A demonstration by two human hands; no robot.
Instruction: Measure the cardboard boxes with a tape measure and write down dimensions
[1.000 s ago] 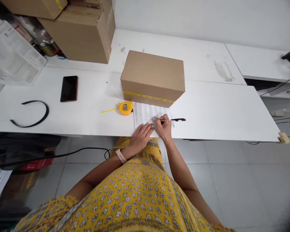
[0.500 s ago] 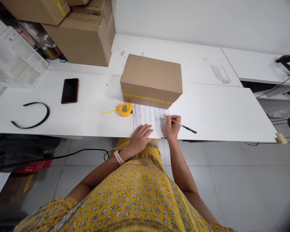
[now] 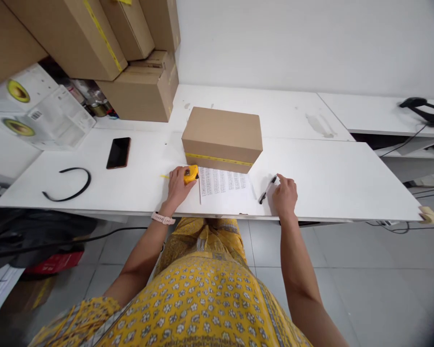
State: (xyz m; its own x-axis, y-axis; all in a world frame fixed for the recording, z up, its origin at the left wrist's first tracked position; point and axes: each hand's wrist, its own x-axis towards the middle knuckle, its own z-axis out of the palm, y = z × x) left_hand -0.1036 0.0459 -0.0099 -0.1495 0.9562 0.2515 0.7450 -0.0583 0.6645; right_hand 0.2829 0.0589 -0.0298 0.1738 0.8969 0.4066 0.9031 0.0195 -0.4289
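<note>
My left hand [image 3: 178, 185] is closed around a yellow tape measure [image 3: 191, 174], with a short piece of its yellow tape poking out on the left. Beside it lies a sheet of paper [image 3: 222, 185] covered in columns of writing, its far edge against a closed brown cardboard box [image 3: 222, 130]. A pen [image 3: 267, 190] with black ends rests on the table to the right of the paper. My right hand [image 3: 285, 193] is just right of the pen, fingers loosely bent and apart, the index fingertip close to the pen's upper end; whether they touch is unclear.
A black phone [image 3: 118, 153] and a black curved band [image 3: 88, 185] lie on the white table [image 3: 332, 178] at left. Stacked cardboard boxes [image 3: 141, 94] and a white carton with avocado pictures [image 3: 54, 115] stand back left. A black stand [image 3: 423, 111] is far right.
My left hand has moved off the paper, leftward, and taken hold of the tape measure. My right hand has put the pen down on the table and shifted right. The view has tilted upward.
</note>
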